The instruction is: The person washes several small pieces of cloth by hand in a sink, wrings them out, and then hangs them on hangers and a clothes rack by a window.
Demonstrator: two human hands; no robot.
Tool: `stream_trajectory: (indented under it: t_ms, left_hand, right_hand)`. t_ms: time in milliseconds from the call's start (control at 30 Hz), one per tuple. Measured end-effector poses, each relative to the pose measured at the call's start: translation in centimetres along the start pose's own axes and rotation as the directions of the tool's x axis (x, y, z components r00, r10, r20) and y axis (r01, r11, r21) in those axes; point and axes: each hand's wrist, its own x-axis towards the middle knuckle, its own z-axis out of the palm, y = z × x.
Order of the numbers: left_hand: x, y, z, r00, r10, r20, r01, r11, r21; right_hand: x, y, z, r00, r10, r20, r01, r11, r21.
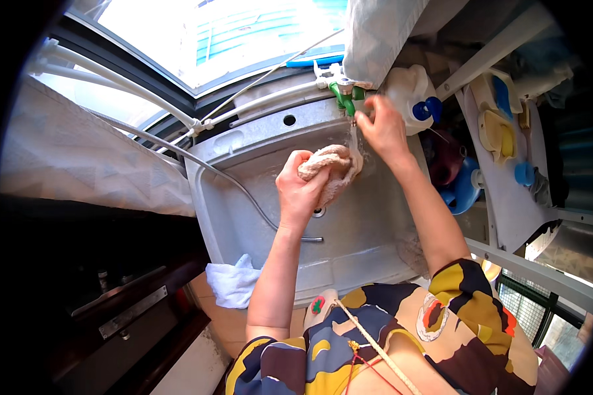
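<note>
My left hand (pixel 300 190) grips a bunched beige cloth (pixel 333 177) over the grey sink (pixel 257 197). Water (pixel 354 138) runs from the green tap (pixel 347 101) onto the far right edge of the cloth. Just right of the spout is my right hand (pixel 386 127), its fingers partly curled and slightly blurred. Nothing shows in it, and I cannot tell whether a fingertip touches the tap. Part of the sink's drain (pixel 319 212) shows below the cloth.
A grey flexible hose (pixel 237 182) bends into the sink. Over its front left rim hangs a white cloth (pixel 232 281). To the right stand a white jug (pixel 409 96) with a blue cap, a blue container (pixel 464 187) and a shelf (pixel 514 202) with brushes. White pipes (pixel 272 102) run below the window.
</note>
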Motion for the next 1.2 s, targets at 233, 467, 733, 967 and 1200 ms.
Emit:
stream_trajectory:
  t_ms: [233,467,733,967,1200]
  left_hand:
    - [-0.4,3.6,-2.6,0.997,0.06,-0.049,-0.059,0.998,0.028]
    - [-3.1,8.7,-4.2,0.983,0.181,-0.019,-0.178,0.978,0.106]
    - [-10.1,7.5,-0.8,0.698,0.498,0.515,-0.616,0.784,0.078]
    - [-11.4,7.4,0.0,0.641,0.365,0.675,-0.494,0.869,-0.002]
    - [-2.2,-4.9,-4.3,0.897,-0.284,0.339,0.398,0.853,-0.337]
  right_hand:
    - [3.5,-0.4,-0.6,0.965,-0.238,-0.112,0.24,0.971,0.003]
    - [-4.0,1.6,-1.0,0.885,0.198,0.421,-0.438,0.66,0.61]
    - [-17.2,1.6,4.1,0.623,-0.046,0.781,-0.725,-0.41,0.554]
    - [-19.4,5.1,3.6,0.543,-0.077,0.836,-0.735,-0.525,0.429]
    - [-20.6,1.0,0.9,0.611,-0.136,0.78,-0.692,-0.57,0.443]
